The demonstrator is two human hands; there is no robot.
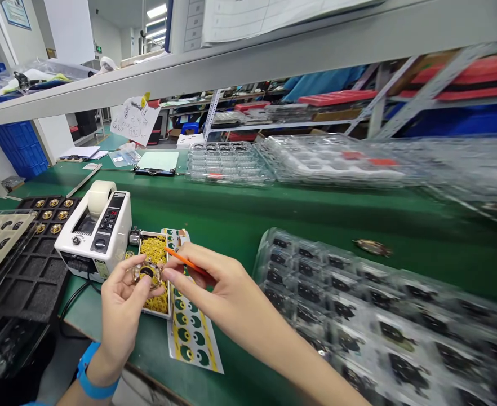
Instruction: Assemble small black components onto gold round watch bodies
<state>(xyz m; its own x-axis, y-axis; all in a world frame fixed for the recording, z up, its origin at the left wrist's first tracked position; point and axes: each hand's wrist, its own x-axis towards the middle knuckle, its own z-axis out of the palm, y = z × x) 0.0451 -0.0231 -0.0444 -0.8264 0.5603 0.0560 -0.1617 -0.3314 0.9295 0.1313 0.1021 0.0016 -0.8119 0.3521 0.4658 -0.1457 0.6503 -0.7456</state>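
My left hand pinches a small round clear-and-gold part between thumb and fingers, just in front of a tape dispenser. My right hand grips a thin orange stick whose tip points at that part. Under both hands lies a sheet of green and yellow stickers and a small tray of yellow pieces. A blue band is on my left wrist.
A white tape dispenser stands left of the hands. Black trays with gold round parts lie at far left. Clear blister trays holding dark parts cover the right; more clear trays sit at the back under a shelf.
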